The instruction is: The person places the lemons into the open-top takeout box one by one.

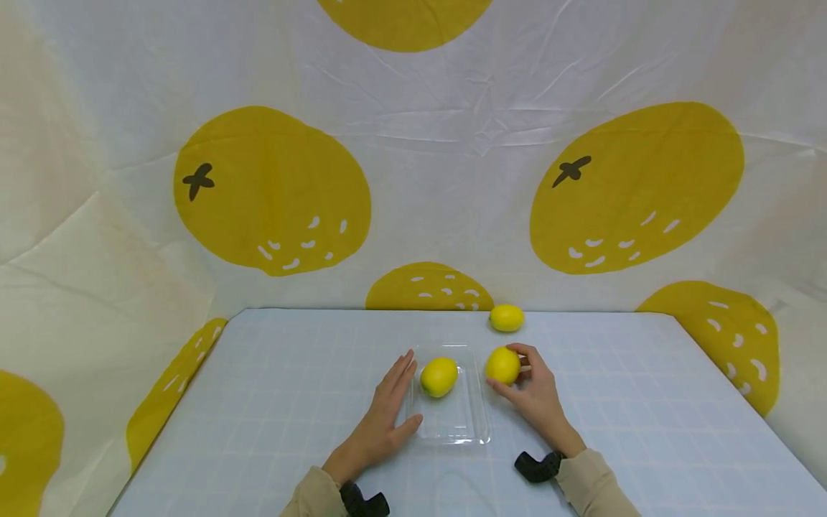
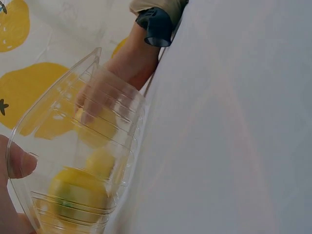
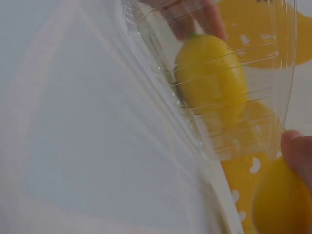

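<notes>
A clear plastic container stands on the table with one lemon inside, toward its far left part. My left hand rests along the container's left side, fingers straight and thumb at the rim; the left wrist view shows the thumb by the clear wall. Just right of the container, my right hand grips a second lemon between thumb and fingers. That held lemon also appears low in the right wrist view, outside the container wall.
Another lemon lies at the table's back edge, behind the right hand. A pale checked cloth covers the table. Behind it hangs a white curtain printed with large yellow fruit. Each wrist carries a black strap mount.
</notes>
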A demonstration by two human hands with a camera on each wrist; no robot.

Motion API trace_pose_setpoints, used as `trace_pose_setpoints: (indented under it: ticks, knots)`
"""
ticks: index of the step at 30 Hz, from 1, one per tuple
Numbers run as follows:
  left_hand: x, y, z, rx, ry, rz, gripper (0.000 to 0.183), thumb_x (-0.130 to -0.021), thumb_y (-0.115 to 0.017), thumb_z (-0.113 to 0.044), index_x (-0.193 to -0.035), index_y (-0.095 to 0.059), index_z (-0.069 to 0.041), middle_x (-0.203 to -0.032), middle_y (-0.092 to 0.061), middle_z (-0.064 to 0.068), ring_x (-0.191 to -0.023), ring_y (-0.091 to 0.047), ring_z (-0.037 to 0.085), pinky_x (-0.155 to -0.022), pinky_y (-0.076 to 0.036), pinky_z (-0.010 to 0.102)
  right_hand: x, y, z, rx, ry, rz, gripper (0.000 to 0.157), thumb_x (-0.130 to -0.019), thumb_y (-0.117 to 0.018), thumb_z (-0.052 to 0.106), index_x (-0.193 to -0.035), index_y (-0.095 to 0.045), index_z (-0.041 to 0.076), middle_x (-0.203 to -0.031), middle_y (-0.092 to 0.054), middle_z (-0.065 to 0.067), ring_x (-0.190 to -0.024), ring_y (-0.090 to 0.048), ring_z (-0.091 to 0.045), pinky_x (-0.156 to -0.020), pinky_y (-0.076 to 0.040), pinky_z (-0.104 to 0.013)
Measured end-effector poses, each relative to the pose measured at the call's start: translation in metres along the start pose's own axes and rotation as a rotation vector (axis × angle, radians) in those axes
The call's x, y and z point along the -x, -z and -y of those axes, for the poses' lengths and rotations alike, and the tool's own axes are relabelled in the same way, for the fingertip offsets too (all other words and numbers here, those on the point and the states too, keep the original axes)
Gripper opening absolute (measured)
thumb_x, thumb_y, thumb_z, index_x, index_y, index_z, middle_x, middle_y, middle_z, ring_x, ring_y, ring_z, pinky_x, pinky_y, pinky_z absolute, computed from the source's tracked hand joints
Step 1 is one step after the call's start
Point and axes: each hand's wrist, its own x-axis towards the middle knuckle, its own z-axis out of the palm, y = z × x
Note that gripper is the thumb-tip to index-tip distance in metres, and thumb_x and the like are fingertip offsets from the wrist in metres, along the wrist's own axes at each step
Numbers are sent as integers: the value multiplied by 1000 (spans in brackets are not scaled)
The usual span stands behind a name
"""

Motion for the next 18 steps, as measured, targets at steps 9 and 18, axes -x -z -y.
trace_pose_setpoints:
  ticks: [9,18]
  knots:
    - [0,-1,1,0,-5,-7,80,-84,-55,-25,-152,-13,-16,-158,-8,5,-143,-9,27,-110,-12,50,-1,4,14,-55,89,-57,69,-67,-84,11,-126,-49,3,-119,-56,-10,-92,-51,-19,-73,-45,-18]
    - [0,0,0,10,8,3,81,-84,-55,-25,-152,-13,-17,-158,-7,5,-144,-8,26,-110,-13,53,-5,14,67,-208,96,-44,65,-67,-80,0,-124,-48,-4,-119,-54,-15,-90,-53,-22,-77,-45,-20]
